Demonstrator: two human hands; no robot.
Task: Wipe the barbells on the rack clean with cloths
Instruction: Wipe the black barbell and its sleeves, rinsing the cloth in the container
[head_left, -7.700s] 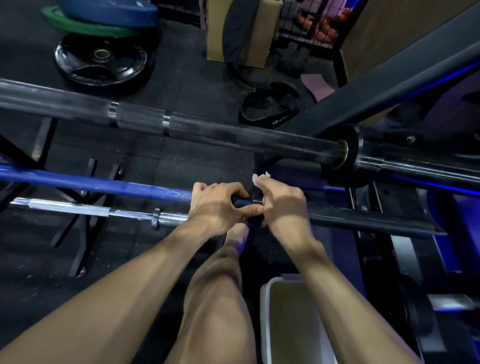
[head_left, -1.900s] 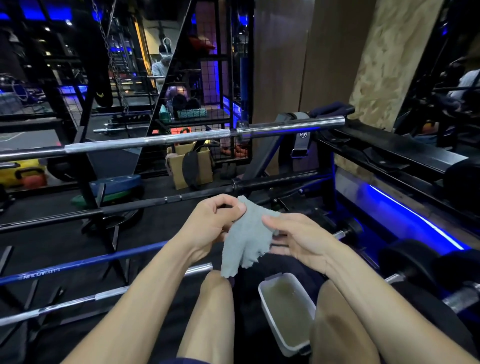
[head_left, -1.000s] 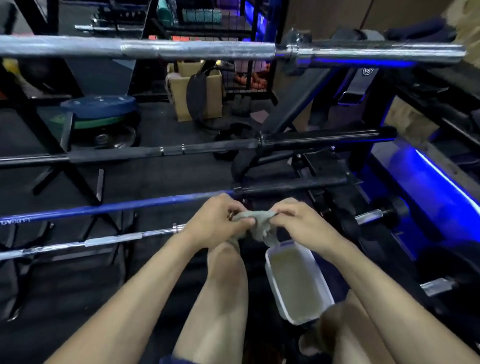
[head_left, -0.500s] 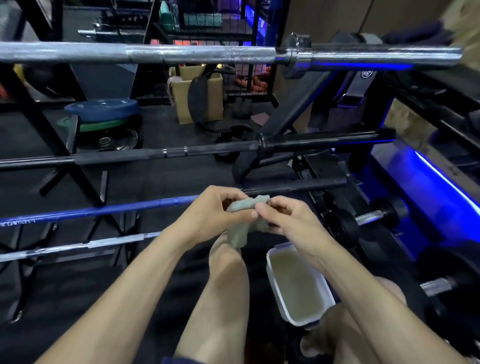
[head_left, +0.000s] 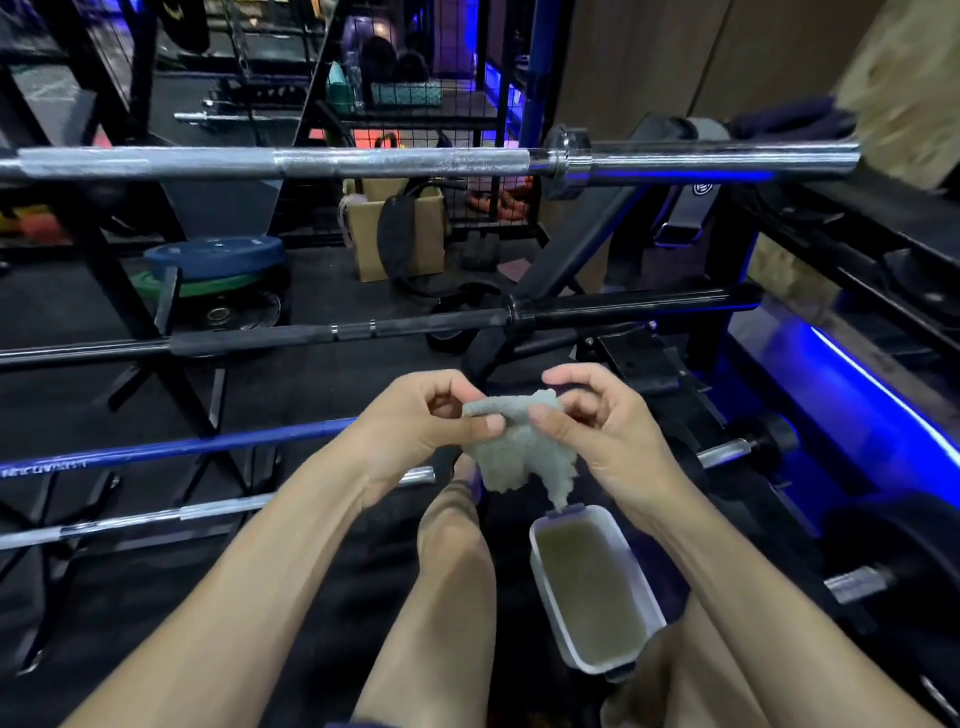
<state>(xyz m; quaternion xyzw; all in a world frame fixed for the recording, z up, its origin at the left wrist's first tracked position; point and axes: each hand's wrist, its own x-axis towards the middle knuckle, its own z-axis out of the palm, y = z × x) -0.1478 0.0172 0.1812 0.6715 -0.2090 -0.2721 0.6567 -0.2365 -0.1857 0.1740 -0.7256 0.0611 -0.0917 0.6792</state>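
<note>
Both hands pinch a pale grey cloth (head_left: 514, 447) between them: left hand (head_left: 421, 421), right hand (head_left: 602, 426). A white tub (head_left: 647, 597) of murky liquid sits just below, with barbells (head_left: 405, 163) racked behind.

The chrome barbell (head_left: 405, 162), black barbell (head_left: 363, 330) and blue barbell (head_left: 182, 448) run off the left edge. The left hand (head_left: 415, 431) and right hand (head_left: 602, 436) hide part of the blue barbell and cover the upper corners of the cloth (head_left: 519, 457). The lettering on the blue barbell is too blurred to read.
</note>
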